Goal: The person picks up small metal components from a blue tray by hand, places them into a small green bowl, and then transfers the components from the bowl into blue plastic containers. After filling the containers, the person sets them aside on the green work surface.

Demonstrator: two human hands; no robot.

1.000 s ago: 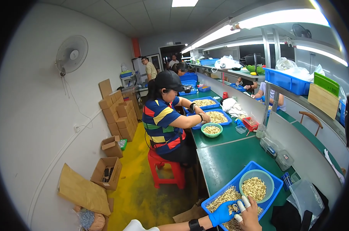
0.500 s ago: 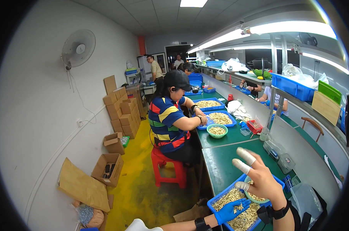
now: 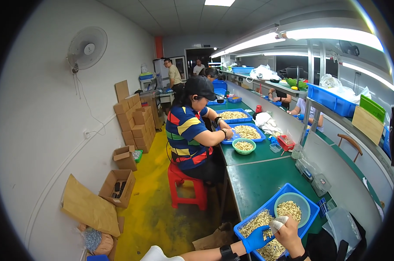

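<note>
My left hand [image 3: 256, 239], in a blue glove, is cupped over the blue tray [image 3: 237, 229] with small brass-coloured metal pieces at its fingers. Many more such pieces [image 3: 273, 251] lie loose in the tray around it. Just beside the glove, my right hand [image 3: 288, 237] is closed, its fingers curled together and several fingertips wrapped in white covers. What its fingertips hold, if anything, is hidden. Behind the right hand, a pale green bowl [image 3: 307, 210] partly filled with the same pieces sits inside the tray.
The green table [image 3: 249, 182] runs ahead to a co-worker [image 3: 190, 126] on a red stool [image 3: 186, 187], whose hands are in another blue tray [image 3: 260, 138]. Clear plastic boxes [image 3: 321, 185] and a plastic bag [image 3: 342, 230] line the right side. Cartons [image 3: 117, 189] stand on the floor at left.
My right hand has come down from its raised, spread position to my gloved left hand, and its fingers have curled in. The bowl now shows more fully. The view has shifted slightly.
</note>
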